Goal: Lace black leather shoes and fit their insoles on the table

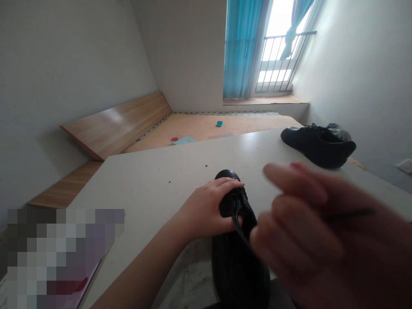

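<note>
A black lace-up shoe [236, 266] lies in front of me, its toe pointing away, at the near edge of the white table. My left hand [209, 210] is closed around its front part, fingers over the top and thumb at the opening. From the eyelets a black shoelace [238, 225] runs to my right hand [305, 219], which is raised close to the camera, blurred and closed on the lace. A dark strand also shows across the right palm. The second black shoe [317, 148] rests at the table's right side.
The white table [141, 184] has a few dark specks on it. Beyond it is a bed [199, 124] with a wooden headboard [122, 122], bearing a small teal item [219, 123] and a pale cloth [185, 140]. A clear object [341, 132] stands behind the second shoe.
</note>
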Action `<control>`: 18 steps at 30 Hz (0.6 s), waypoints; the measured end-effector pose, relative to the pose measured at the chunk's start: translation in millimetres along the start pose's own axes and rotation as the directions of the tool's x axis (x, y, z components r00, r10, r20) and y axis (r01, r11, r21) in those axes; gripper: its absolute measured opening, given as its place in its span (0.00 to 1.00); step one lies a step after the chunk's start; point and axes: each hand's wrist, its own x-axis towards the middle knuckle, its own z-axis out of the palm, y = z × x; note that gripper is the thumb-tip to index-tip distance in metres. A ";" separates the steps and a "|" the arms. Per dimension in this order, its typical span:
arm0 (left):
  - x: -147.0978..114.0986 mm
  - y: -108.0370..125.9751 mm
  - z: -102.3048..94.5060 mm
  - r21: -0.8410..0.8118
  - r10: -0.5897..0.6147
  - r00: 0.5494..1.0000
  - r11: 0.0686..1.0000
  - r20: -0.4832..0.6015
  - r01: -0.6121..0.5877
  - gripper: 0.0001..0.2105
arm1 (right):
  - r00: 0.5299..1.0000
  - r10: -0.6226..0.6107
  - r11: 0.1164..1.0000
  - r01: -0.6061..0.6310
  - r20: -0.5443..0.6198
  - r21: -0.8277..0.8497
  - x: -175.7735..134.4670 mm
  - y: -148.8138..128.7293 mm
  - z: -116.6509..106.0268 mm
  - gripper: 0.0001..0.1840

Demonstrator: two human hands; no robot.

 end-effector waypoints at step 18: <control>8.4 6.5 7.5 -0.332 -0.183 0.982 0.931 -0.055 0.155 0.13 | 0.975 -0.195 0.485 0.001 -0.107 -0.875 138.1 -17.8 -87.0 0.14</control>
